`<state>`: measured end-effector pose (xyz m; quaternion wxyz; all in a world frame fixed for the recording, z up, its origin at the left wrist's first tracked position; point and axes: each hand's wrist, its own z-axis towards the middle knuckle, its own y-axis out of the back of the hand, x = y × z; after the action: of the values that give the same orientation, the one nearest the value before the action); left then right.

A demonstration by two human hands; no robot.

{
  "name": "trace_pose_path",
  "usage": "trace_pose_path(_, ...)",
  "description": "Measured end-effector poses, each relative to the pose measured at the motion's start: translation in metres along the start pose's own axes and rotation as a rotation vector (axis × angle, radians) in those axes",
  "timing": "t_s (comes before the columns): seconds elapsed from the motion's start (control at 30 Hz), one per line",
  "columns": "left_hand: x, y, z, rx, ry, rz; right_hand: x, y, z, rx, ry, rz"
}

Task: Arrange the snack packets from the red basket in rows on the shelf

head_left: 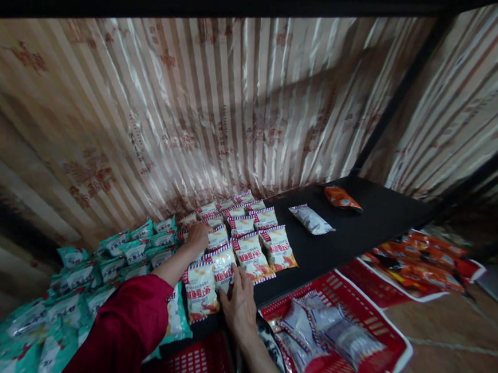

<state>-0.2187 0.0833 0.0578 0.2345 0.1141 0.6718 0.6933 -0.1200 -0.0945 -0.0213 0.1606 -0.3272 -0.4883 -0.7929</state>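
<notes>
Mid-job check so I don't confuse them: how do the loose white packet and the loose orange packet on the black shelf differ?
Colour: the white packet is pale and silvery, while the orange packet is orange with dark areas.
Place: the white packet lies nearer the cream packets; the orange packet lies farther right and back.
Both lie on the black shelf, apart from each other.
</notes>
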Motion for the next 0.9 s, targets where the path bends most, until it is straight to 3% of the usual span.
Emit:
trace_pose_path(0.47, 0.0, 0.009, -0.002, 0.065, -0.056, 0.046, -0.001, -0.001, -0.001, -0.009, 0.01, -0.026)
trace_pose_path(0.9, 0.001, 0.015, 0.0, 0.005, 0.019, -0.005, -0.002, -0.005, -0.001, -0.009, -0.017, -0.057)
